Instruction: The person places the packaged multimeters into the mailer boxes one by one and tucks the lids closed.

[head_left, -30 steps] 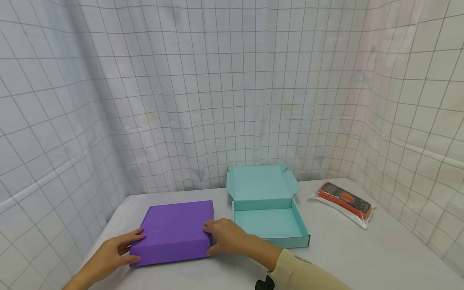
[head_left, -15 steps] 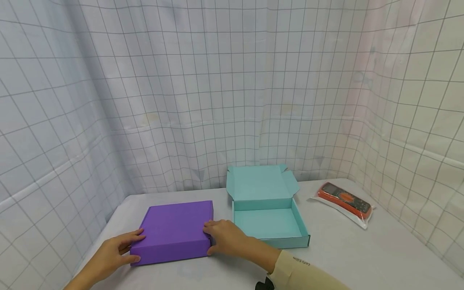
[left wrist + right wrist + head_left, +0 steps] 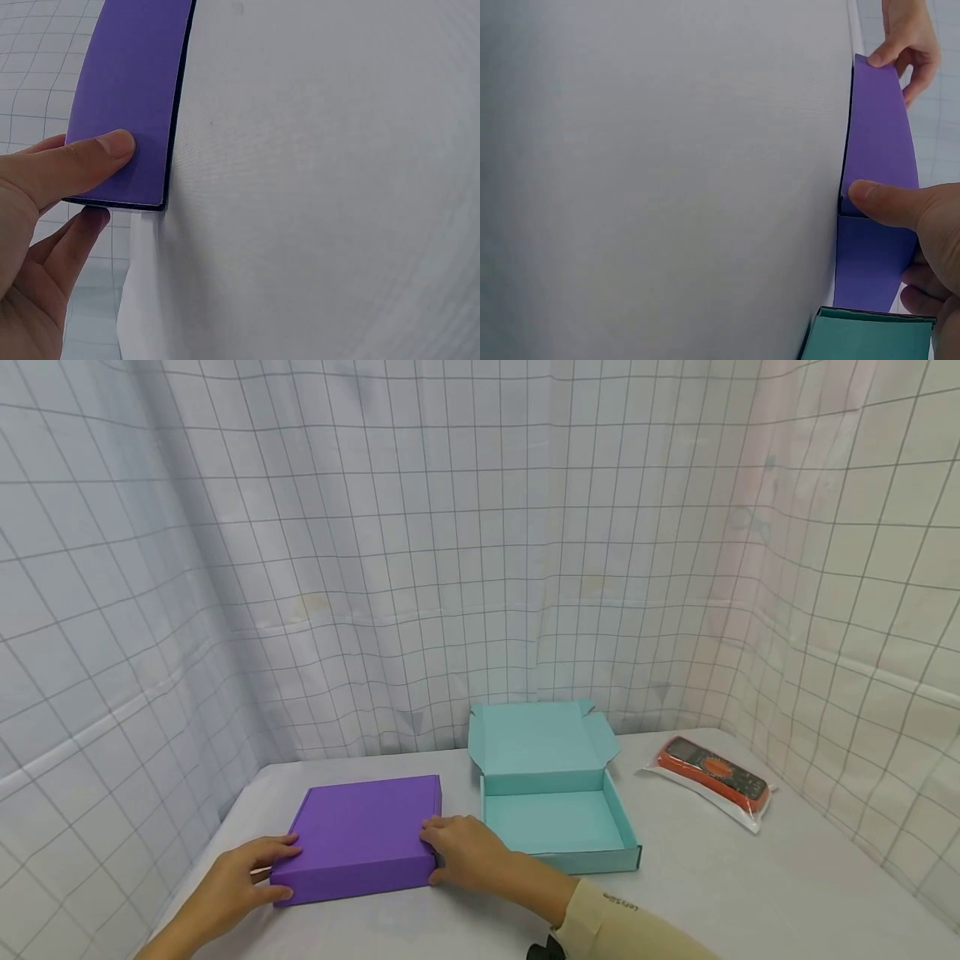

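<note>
A closed purple cardboard box lies flat on the left part of the table. My left hand grips its near left corner; in the left wrist view the thumb presses the front face while other fingers sit at the side and top. At the box's right end my right hand holds the near corner, its thumb on the edge where front and side meet, as the right wrist view shows. Just right of that hand stands a teal cardboard box, its lid raised and its inside bare.
On the right of the white-covered table lies an orange multimeter in a clear plastic bag. Gridded white curtains hang behind and on both sides. My right forearm passes in front of the teal box.
The purple box's near edge has shifted very slightly away from me, and both hands have moved with it. The teal box and the multimeter stay where they were.
</note>
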{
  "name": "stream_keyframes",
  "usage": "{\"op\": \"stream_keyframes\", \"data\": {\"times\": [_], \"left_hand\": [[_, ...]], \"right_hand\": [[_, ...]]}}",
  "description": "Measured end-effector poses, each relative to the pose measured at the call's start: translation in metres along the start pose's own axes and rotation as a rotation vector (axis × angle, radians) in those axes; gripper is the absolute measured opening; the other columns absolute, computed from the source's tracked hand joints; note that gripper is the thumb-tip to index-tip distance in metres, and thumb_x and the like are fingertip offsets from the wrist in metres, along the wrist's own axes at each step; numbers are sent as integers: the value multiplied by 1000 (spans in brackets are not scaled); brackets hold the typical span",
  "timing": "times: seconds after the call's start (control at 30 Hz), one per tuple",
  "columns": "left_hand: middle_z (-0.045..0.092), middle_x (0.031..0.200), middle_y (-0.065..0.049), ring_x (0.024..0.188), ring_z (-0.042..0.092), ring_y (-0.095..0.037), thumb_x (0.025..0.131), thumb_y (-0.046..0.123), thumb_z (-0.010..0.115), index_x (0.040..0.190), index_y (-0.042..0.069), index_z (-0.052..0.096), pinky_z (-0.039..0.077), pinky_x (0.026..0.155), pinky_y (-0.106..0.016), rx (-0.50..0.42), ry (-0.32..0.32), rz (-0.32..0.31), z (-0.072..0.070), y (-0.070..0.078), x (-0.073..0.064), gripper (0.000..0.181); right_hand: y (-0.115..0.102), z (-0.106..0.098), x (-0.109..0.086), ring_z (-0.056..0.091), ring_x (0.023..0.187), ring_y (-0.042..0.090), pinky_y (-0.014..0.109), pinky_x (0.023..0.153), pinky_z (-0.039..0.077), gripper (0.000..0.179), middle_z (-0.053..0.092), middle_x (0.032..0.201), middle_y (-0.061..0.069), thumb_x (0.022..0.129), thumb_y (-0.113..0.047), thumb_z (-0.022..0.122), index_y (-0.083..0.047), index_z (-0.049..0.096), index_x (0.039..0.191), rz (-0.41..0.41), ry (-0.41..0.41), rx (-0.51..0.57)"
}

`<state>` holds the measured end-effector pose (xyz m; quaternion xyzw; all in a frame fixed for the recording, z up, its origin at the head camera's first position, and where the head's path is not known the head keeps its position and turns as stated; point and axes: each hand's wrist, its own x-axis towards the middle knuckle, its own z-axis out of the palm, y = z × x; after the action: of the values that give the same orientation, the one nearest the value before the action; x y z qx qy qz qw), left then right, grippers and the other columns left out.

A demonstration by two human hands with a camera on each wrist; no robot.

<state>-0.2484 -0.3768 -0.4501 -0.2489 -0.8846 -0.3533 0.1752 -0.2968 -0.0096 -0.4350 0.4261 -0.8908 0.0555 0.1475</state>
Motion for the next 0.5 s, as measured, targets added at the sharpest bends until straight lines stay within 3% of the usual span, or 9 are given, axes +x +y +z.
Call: {"op": "stream_keyframes", "data": {"times": [0.1, 0.27, 0.5], "left_hand": [[65, 126, -28, 108, 57, 6, 68, -1, 92, 114, 0, 75, 57, 78, -18, 16, 1, -24, 0, 3, 1, 49], [68, 122, -27, 106, 60, 5, 64, -3, 93, 109, -1, 77, 58, 76, -18, 39, 33, 3, 1, 4, 2, 48], [72, 114, -25, 108, 59, 6, 59, -4, 95, 101, -2, 79, 52, 79, -10, 73, 77, 39, 5, 2, 5, 45]], "right_hand": [[1, 0, 1, 65, 120, 13, 26, 98, 52, 59, 68, 134, 2, 77, -36, 94, -10, 72, 126, -9, 11, 6], [2, 3, 1, 66, 118, 14, 26, 97, 53, 57, 68, 132, 3, 78, -34, 93, -9, 73, 125, -13, 26, 11], [0, 7, 2, 69, 111, 13, 23, 92, 55, 51, 71, 127, 2, 80, -31, 92, -9, 74, 122, -8, 48, 10]]}}
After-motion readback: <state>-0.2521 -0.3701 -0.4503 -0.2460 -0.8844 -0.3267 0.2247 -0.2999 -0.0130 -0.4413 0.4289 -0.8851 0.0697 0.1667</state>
